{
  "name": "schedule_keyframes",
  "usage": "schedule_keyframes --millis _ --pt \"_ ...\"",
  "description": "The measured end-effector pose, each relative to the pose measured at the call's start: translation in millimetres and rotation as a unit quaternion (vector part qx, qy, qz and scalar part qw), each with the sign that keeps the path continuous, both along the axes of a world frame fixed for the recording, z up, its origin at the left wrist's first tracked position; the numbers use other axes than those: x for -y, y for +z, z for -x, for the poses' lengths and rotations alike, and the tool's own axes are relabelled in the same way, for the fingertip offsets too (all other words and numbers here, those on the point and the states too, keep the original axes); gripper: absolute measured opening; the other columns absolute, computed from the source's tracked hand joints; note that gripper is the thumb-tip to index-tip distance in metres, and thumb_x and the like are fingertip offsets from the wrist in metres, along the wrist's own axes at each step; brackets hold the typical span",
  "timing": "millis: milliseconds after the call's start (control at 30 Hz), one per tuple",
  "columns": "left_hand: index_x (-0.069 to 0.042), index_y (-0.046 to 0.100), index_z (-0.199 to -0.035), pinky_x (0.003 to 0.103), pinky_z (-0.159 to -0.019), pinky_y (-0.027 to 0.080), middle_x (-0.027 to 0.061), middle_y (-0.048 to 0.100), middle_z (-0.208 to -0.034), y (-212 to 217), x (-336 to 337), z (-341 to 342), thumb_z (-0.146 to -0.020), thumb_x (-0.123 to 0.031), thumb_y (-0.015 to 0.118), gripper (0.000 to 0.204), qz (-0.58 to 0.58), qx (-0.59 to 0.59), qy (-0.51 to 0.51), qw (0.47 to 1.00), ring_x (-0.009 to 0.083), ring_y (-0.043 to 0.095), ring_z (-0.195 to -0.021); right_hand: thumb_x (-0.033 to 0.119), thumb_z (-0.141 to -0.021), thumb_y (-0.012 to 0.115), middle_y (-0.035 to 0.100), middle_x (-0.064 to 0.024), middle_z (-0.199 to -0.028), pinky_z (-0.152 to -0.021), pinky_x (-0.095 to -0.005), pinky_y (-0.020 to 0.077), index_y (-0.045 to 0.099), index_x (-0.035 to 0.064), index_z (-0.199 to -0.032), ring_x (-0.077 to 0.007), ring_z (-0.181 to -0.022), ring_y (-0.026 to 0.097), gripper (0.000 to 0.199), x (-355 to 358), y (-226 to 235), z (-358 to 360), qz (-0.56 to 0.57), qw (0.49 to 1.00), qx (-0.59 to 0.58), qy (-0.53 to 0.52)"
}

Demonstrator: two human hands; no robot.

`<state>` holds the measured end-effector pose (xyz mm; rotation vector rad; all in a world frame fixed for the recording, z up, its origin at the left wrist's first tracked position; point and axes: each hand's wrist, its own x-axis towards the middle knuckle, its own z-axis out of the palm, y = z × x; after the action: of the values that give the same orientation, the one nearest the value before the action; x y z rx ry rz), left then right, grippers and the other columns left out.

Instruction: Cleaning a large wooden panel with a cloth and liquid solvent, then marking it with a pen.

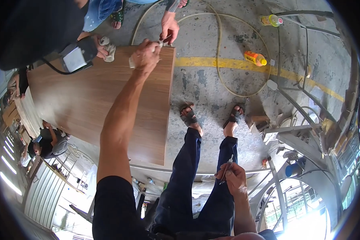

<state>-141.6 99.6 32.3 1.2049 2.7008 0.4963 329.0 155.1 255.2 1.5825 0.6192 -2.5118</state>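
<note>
While the left arm stretches out toward twelve o'clock, the left hand (pixel 146 56) presses down on the far corner of a brown board (pixel 96 100), its fingers curled together over a pale cloth (pixel 133 62) bunched at the board's edge. Just beyond it, at about one o'clock from that hand, a co-worker's hand (pixel 170 28) reaches to the same corner and pinches something small and dark; what it is cannot be told. Another hand (pixel 102 48) of a co-worker rests on the board at its far edge, toward eleven o'clock, with a rag (pixel 109 47) gripped in it. The right hand (pixel 234 178) hangs low at five o'clock, beside the person's knee, with fingers clamped around a thin pen-like tool (pixel 227 168) that points upward. Dark trousers and sandalled feet (pixel 190 118) stand on the concrete floor (pixel 212 80) just right of the board. A pale hose (pixel 220 52) loops over the floor at one o'clock, crossing a yellow line (pixel 228 63), and two bottles lie there: an orange bottle (pixel 255 58) on the line and a clear one (pixel 271 20) farther off. A metal frame (pixel 296 128) stands at three o'clock.
</note>
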Motion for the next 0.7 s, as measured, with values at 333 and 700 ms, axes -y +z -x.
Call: schedule_keyframes --millis 333,700 --pt "-0.015 0.070 -0.088 0.039 -0.068 0.052 0.0069 0.064 -0.093 -11 -24 -6 -0.082 -0.023 0.068 0.010 0.031 -0.054 -0.004 0.998 0.0265 0.065 -0.082 0.017 -0.090 0.062 0.066 -0.0138 -0.079 -0.080 -0.0373 0.0545 0.058 -0.0059 -0.106 -0.0227 -0.077 0.067 0.028 2 -5 0 0.012 1.000 -0.013 -0.004" --pt "-0.014 0.070 -0.095 0.040 -0.069 0.052 0.0083 0.063 -0.093 3 -37 -20 -0.082 -0.028 0.069 0.019 0.059 0.055 -0.004 0.997 0.0308 0.065 -0.082 0.014 -0.090 0.059 0.066 -0.0147 -0.081 -0.080 -0.0374 0.0545 0.058 -0.0075 -0.105 -0.0232 -0.077 0.067 0.026 3 -8 -9 0.014 0.999 -0.017 -0.033"
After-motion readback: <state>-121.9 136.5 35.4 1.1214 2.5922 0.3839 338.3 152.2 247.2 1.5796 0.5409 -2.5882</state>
